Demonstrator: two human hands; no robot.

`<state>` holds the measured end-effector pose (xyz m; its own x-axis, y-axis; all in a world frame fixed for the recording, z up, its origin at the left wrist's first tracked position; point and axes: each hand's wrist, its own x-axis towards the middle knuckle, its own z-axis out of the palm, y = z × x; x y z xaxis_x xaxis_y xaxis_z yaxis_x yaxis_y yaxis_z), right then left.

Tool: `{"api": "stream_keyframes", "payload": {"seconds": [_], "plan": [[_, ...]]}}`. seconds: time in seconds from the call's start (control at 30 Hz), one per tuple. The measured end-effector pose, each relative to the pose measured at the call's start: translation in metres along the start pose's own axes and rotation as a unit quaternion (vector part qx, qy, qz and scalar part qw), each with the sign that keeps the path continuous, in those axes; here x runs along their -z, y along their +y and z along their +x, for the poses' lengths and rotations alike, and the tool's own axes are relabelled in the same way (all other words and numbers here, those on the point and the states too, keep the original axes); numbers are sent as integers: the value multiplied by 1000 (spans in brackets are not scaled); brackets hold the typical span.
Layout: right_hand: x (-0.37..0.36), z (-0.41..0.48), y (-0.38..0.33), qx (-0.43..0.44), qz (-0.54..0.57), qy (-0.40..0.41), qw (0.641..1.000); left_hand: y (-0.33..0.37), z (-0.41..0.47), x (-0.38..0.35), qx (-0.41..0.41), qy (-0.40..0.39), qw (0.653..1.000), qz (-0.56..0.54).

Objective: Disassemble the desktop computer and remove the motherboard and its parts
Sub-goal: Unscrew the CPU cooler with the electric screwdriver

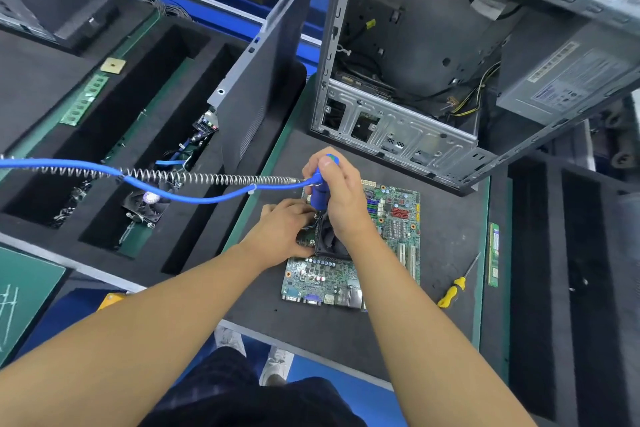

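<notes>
A green motherboard (398, 218) lies flat on the dark mat in front of me. A black cooler fan (327, 243) sits on its middle. My right hand (341, 198) is shut on a blue electric screwdriver (320, 192), held upright with its tip at the fan's upper left corner. My left hand (282, 230) rests on the board's left edge, fingers against the fan. The bit and the screw are hidden by my hands. The empty grey computer case (408, 87) stands open behind the board.
A blue cable with a coiled spring (194, 178) runs left from the screwdriver. A yellow-handled screwdriver (452, 291) and a RAM stick (493, 255) lie right of the board. A case side panel (256, 87) leans at left, beside foam trays (114, 163) holding parts.
</notes>
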<state>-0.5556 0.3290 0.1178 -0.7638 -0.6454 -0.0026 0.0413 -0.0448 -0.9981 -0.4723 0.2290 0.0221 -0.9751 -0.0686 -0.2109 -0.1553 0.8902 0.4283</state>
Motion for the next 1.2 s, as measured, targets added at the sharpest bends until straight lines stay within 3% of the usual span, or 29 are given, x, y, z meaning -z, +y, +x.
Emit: {"api": "stream_keyframes", "payload": {"seconds": [0.9,1.2], "plan": [[8,7,5,21,10,-34,999,1,-2,1,-17,8,1000,22],[19,11,1,40,16,-37,998,0,1,-2,-8,-32,999,37]]}}
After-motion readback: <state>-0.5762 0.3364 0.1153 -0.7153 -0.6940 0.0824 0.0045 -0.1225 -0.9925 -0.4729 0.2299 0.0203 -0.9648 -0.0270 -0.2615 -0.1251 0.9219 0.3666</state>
